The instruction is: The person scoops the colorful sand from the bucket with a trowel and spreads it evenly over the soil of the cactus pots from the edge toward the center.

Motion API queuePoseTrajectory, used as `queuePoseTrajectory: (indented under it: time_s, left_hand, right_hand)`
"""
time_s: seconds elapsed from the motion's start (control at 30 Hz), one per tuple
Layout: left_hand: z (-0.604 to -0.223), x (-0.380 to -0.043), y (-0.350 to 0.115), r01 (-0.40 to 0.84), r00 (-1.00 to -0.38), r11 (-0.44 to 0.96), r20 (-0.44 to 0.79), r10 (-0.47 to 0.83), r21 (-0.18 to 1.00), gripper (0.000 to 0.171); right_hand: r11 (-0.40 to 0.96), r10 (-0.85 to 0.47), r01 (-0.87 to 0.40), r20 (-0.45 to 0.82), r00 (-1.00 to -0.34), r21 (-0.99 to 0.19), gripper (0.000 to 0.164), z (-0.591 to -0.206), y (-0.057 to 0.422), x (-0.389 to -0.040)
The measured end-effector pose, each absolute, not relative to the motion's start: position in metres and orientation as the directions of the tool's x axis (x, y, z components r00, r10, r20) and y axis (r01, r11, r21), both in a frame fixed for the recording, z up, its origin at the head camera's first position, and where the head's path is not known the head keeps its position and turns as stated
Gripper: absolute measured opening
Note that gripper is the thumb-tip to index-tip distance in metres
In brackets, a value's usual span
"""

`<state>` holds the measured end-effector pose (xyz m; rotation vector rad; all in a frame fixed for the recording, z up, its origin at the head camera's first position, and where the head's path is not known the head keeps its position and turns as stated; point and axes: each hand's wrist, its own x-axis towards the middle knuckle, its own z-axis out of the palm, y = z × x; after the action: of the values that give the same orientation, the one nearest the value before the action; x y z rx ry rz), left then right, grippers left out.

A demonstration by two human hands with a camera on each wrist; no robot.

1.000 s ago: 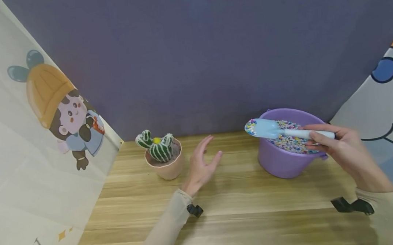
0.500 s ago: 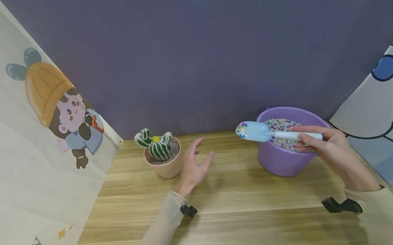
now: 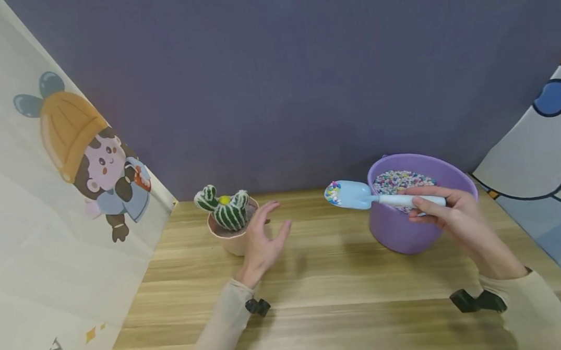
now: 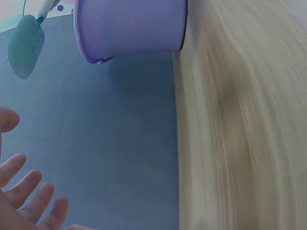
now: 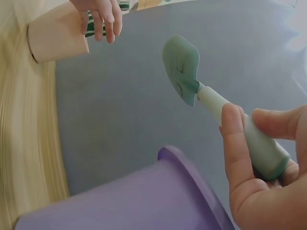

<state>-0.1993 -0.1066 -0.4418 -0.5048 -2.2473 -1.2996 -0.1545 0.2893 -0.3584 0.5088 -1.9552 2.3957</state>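
Note:
My right hand (image 3: 444,207) grips the white handle of a light blue trowel (image 3: 352,194), held above the left rim of a purple bucket (image 3: 400,235). Small multicoloured beads (image 3: 333,192) lie at the trowel's tip, and many more fill part of the bucket. In the right wrist view the trowel (image 5: 181,67) shows its underside, the fingers and thumb closed round the handle. My left hand (image 3: 262,243), fingers spread and holding nothing, is beside a pink pot (image 3: 234,245) with a green-and-white cactus (image 3: 229,216) in it; it partly hides the pot's right side.
The wooden table (image 3: 323,288) stretches between pot and bucket. Behind it rises a dark blue-grey panel (image 3: 277,91). A white panel with a cartoon figure (image 3: 106,161) borders the left, and another printed panel (image 3: 544,184) the right.
My right hand has carried the trowel left, its blade passing from over the bucket to beyond its left rim. My left hand has moved left, closer to the pot.

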Motion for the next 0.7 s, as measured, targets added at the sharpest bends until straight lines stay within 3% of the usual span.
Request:
queuePoseTrajectory:
  time_s: [0.7]
  left_hand:
    - [-0.455,-0.196,-0.148,0.674,-0.631,0.486,0.775,-0.012,0.556,0.034]
  right_hand:
    - [-0.169,-0.187,-0.214,0.244,-0.952,-0.962,0.029,-0.365,0.240,-0.148]
